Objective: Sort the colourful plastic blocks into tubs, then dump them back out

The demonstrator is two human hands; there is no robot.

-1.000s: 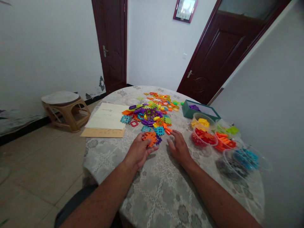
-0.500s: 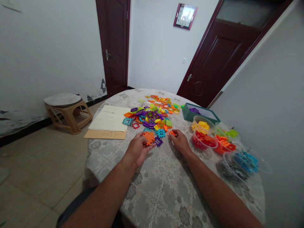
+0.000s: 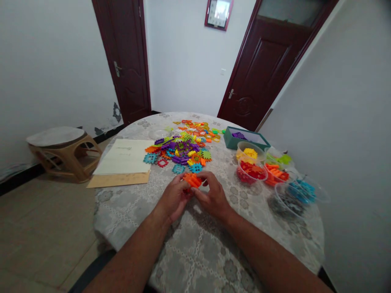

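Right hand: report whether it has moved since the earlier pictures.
Yes: the right hand has moved left, farther from the green box.

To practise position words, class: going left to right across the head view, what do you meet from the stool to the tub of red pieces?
Stool, pale paper, left hand, held orange pieces, right hand, tub of red pieces.

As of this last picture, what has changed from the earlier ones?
The right hand took hold of small orange pieces by the pile and has moved left to meet the left hand, which keeps its grip on the orange toothed piece. The purple toothed piece beside it can't be made out now. The mixed pile, green box and clear plastic tubs stayed put.
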